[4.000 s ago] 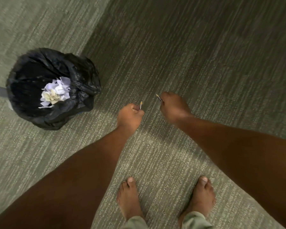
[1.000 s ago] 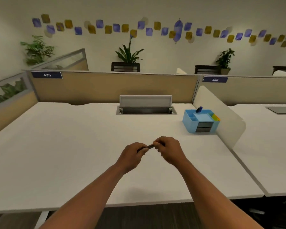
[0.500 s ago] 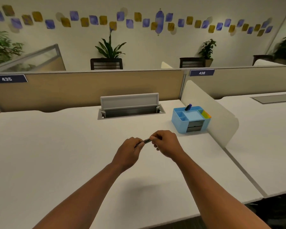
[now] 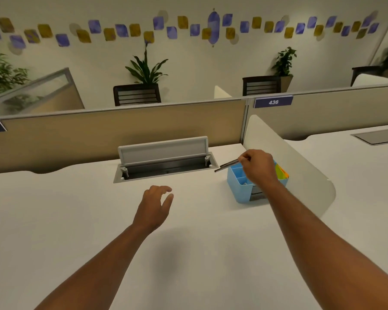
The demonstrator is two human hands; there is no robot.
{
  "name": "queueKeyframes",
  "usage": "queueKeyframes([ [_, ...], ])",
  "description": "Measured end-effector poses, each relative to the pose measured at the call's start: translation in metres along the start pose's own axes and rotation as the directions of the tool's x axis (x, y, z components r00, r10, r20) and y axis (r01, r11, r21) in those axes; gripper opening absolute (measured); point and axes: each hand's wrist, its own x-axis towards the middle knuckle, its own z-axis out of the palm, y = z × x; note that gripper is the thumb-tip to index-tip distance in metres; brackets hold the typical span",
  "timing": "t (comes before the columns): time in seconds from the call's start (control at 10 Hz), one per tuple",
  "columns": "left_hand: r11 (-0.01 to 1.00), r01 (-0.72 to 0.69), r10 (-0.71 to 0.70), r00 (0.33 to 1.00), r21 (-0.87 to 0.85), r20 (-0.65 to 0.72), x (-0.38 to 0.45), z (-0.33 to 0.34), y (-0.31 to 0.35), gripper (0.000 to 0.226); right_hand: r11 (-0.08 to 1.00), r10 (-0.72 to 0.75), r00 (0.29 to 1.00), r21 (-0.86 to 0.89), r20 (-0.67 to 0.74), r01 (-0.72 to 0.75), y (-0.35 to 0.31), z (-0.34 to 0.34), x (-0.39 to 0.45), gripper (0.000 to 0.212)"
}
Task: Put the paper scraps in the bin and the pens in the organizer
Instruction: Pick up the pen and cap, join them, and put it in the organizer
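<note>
Half a second before, both hands had shared the pens (image 4: 227, 164) at mid-desk; now the right hand (image 4: 259, 167) alone had carried them over the blue organizer (image 4: 238, 182) (the drop looked imminent). Its fingers pinched the pair shut, tips angled leftward, while the left hand (image 4: 154, 208) hovered loosely spread and empty above the white desk (image 4: 76, 220).

Flat white rectangular desk top (image 4: 65, 220), matte. Light-blue plastic compartmented organizer (image 4: 238, 186) sits directly on it, right of the grey recessed cable hatch with raised lid (image 4: 164, 157), just beside the white rounded divider panel (image 4: 300, 175).
</note>
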Motion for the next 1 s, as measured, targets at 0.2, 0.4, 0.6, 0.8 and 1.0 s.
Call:
queueKeyframes([
  [0.2, 0.999, 0.000, -0.001, 1.000, 0.038, 0.028, 0.025, 0.030, -0.003, 0.027, 0.969, 0.080, 0.996, -0.239, 0.032, -0.070, 0.035, 0.005, 0.056, 0.018],
  [0.4, 0.999, -0.014, 0.013, 1.000, 0.047, 0.019, 0.049, 0.043, -0.008, 0.025, 0.896, 0.080, 0.975, -0.445, 0.205, 0.020, 0.055, 0.039, 0.079, 0.012],
  [0.6, 0.997, 0.053, -0.054, 0.998, 0.047, 0.014, 0.056, 0.044, -0.028, 0.021, 0.813, 0.195, 0.900, -0.577, 0.390, 0.074, 0.063, 0.074, 0.090, 0.034],
  [0.8, 0.996, 0.083, -0.084, 0.996, 0.043, 0.014, 0.060, 0.042, -0.044, 0.019, 0.782, 0.278, 0.851, -0.620, 0.445, 0.069, 0.064, 0.090, 0.093, 0.045],
  [1.0, 0.997, 0.078, -0.077, 0.997, -0.006, 0.023, 0.057, 0.043, -0.051, 0.020, 0.824, -0.008, 0.944, -0.532, 0.331, 0.193, 0.068, 0.089, 0.076, 0.039],
])
